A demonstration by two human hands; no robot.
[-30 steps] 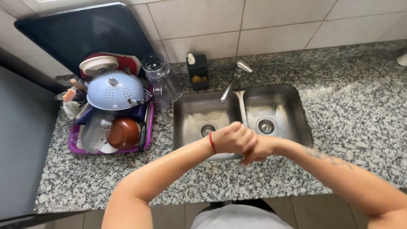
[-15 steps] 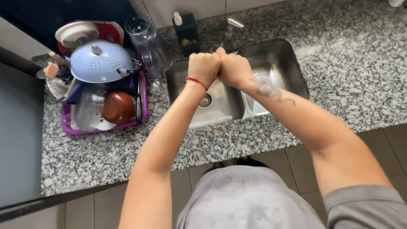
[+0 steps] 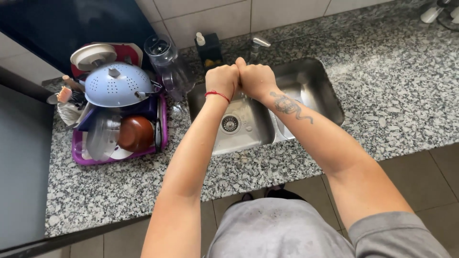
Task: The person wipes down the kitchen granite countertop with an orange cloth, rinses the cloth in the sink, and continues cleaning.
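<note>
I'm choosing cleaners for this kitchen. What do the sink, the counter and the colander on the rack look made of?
Sink: brushed stainless steel, grey with a dull sheen.
Counter: polished granite or similar stone, with speckled grey, black and white grain.
Colander: probably plastic, matte pale blue, though enamelled metal is possible.

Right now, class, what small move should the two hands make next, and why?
Probably reach for the tap: the left hand and right hand are pressed together as fists above the sink, just before the tap, with no water visibly running.
</note>
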